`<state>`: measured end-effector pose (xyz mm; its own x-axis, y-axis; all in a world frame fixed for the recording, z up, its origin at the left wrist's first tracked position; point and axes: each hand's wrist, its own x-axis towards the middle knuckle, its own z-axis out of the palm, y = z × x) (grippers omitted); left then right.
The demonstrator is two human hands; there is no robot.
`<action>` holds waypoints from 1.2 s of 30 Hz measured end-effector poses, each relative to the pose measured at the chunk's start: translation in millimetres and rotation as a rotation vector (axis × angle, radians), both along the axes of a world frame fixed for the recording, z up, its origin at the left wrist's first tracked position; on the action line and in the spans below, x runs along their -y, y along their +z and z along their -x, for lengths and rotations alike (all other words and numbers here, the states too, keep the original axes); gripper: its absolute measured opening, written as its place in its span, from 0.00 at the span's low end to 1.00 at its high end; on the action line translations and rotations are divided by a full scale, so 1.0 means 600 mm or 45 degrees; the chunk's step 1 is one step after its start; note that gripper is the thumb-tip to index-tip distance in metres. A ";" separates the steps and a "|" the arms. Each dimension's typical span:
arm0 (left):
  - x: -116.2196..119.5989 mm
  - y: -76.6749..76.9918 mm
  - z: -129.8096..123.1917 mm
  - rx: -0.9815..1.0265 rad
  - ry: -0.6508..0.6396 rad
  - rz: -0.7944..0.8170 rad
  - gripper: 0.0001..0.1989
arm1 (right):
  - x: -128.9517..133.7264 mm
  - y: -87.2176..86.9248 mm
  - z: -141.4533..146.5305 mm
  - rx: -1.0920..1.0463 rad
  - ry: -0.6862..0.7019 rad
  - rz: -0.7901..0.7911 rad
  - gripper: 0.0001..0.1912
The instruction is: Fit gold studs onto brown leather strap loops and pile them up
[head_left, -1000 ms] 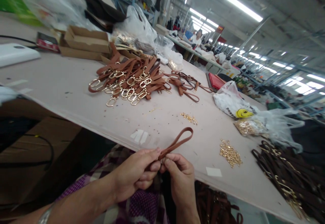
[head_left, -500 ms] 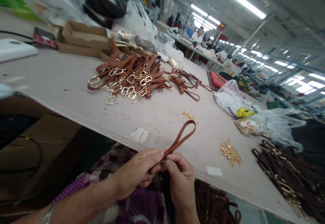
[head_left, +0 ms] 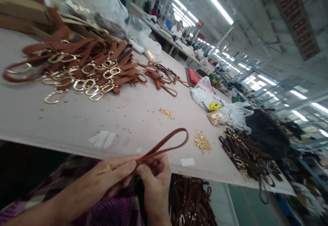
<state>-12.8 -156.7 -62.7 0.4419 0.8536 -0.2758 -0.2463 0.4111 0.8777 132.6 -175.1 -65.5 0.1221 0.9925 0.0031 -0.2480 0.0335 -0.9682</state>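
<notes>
A brown leather strap [head_left: 166,140], bent into a loop, rises from between my two hands at the table's near edge. My left hand [head_left: 120,171] is closed on the strap's lower end, the thumb lying along it. Close beside it, my right hand [head_left: 155,176] pinches the same end between thumb and curled fingers. Whatever sits under the fingertips is hidden. Beyond the loop lie a small pile of gold metal fittings [head_left: 202,142] and a smaller scatter of gold pieces [head_left: 166,113].
Brown straps with gold clasps [head_left: 87,69] are heaped at the left, dark brown straps [head_left: 246,154] at the right. Plastic bags [head_left: 205,94] stand along the far side. More brown straps [head_left: 192,198] hang or lie below the table edge. Someone [head_left: 177,29] is at a distant table.
The view has swung to the right, so the table's contents sit further left. The strap's loop has tipped lower toward the right. Both hands keep their hold on it.
</notes>
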 end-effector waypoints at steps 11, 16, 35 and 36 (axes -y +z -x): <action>-0.050 0.001 -0.015 0.022 0.109 0.217 0.14 | -0.093 -0.010 -0.340 1.531 -0.424 -0.188 0.12; -0.057 -0.005 -0.021 -0.092 0.158 0.132 0.18 | -0.116 -0.015 -0.385 1.857 -0.214 -0.239 0.13; -0.038 0.014 -0.036 -0.260 0.154 -0.155 0.16 | -0.058 -0.004 -0.130 0.976 -0.020 -0.513 0.03; -0.036 0.013 -0.034 -0.265 0.139 -0.186 0.15 | -0.054 -0.004 -0.113 0.942 -0.010 -0.579 0.05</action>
<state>7.9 -135.3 -54.9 0.2916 0.9305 -0.2215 -0.0901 0.2572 0.9621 200.3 -142.5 -67.8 -0.0608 0.8748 0.4807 0.4418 0.4554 -0.7729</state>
